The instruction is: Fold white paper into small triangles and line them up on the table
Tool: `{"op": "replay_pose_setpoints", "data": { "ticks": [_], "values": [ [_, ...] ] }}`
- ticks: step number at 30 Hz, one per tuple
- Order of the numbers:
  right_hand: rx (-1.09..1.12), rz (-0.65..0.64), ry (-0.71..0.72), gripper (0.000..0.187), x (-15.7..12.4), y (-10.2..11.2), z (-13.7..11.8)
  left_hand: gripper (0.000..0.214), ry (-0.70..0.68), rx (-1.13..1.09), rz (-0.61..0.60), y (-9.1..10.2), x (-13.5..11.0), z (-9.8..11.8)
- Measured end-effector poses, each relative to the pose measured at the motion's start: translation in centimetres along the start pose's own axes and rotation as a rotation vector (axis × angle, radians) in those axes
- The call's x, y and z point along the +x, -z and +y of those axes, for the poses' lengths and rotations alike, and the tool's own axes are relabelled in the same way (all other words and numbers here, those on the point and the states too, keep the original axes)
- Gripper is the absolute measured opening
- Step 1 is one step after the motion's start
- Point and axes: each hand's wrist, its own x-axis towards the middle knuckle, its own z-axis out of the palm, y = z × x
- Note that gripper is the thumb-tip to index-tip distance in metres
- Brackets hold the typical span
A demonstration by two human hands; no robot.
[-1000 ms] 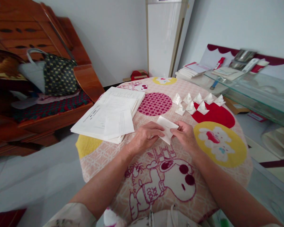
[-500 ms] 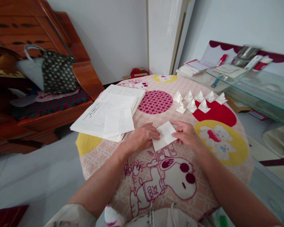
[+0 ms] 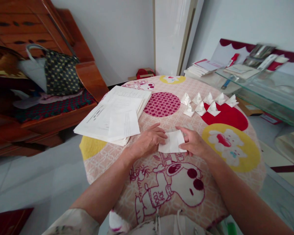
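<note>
A small white sheet of paper (image 3: 171,143) with faint creases lies low over the tablecloth between my two hands. My left hand (image 3: 152,139) grips its left edge, with the fingers curled over the top. At the right edge my right hand (image 3: 193,141) pinches the paper between thumb and fingers, its index finger reaching along the upper corner. Beyond the right hand stand several folded paper pieces (image 3: 200,108) with pointed tops, in two rows. A stack of printed paper sheets (image 3: 100,122) lies to the left, with smaller loose pieces on top.
The round table wears a patterned tablecloth (image 3: 159,176). A glass shelf (image 3: 262,88) holding metal bowls and a paper cup adjoins the right side. At the left is a wooden bench (image 3: 56,114) with a dark patterned bag (image 3: 61,74) on it.
The paper has turned from a slanted position to nearly level with the table edge. My right hand has shifted slightly right, its thumb and index finger now wider along the edge.
</note>
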Motion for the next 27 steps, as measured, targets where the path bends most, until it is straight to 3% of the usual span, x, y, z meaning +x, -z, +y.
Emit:
{"op": "replay_pose_setpoints", "data": {
  "ticks": [5, 10, 12, 14, 17, 22, 27],
  "values": [
    [-0.432, 0.151, 0.101, 0.084, -0.4, 0.3, -0.5, 0.035, -0.018, -0.058, -0.021, -0.2, -0.1, 0.2],
    [-0.840, 0.319, 0.210, 0.060, -1.5, -0.1, -1.1, 0.040, -0.006, -0.064, -0.061, 0.3, 0.1, 0.6],
    [-0.864, 0.259, 0.357, 0.042, -1.8, -0.6, -1.1, 0.041, 0.008, -0.060, -0.077, 0.4, 0.1, 0.7],
    [-0.836, 0.114, 0.486, 0.026, -1.9, -1.2, -1.1, 0.041, 0.019, -0.064, -0.094, 0.4, 0.2, 0.8],
    [-0.845, -0.030, 0.577, 0.024, -2.0, -1.9, -0.7, 0.039, 0.039, -0.086, -0.107, 0.5, 0.2, 1.0],
    [-0.861, -0.081, 0.584, 0.027, -2.4, -1.9, -0.3, 0.032, 0.101, -0.235, -0.126, 1.1, 0.1, 0.6],
    [-0.829, -0.155, 0.556, 0.027, -2.8, -1.5, -0.4, 0.015, 0.248, -0.498, -0.173, 1.7, 0.3, 0.0]
  ]
}}
